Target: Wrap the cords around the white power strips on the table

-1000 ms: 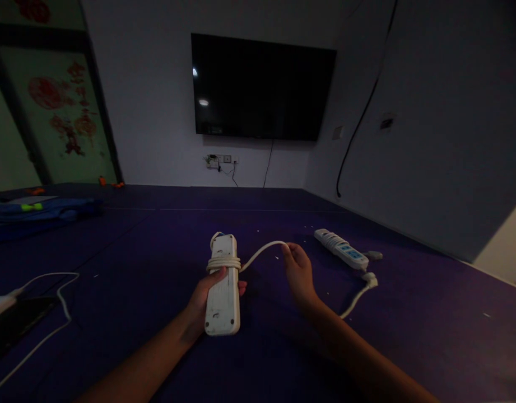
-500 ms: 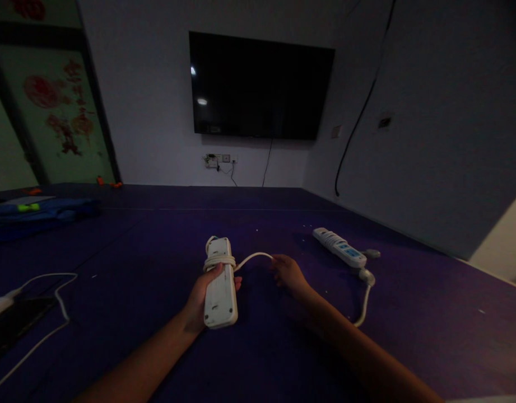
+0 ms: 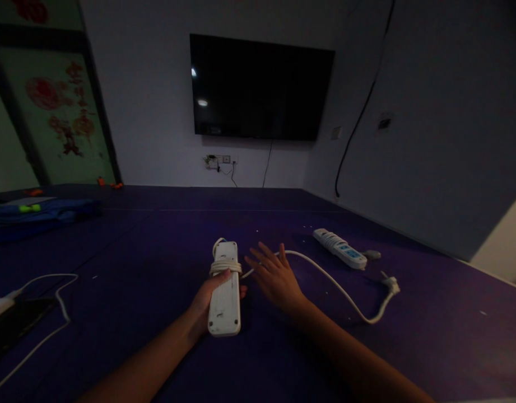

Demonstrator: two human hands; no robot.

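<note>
The left hand [image 3: 204, 298] grips a white power strip [image 3: 224, 307], screwed underside up, over a purple surface [image 3: 165, 347], the cord [image 3: 325, 273] coiled around it and trailing to a plug [image 3: 392, 286]; the right hand [image 3: 280, 284], fingers outspread, overlaps the cord, contact indiscernible.

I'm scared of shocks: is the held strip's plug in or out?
Out: the plug ending the cord shows bare prongs, plugged into nothing.

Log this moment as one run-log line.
left hand: holding power strip; right hand: open, at cord; cord: partly wound around strip; plug: unplugged
</note>
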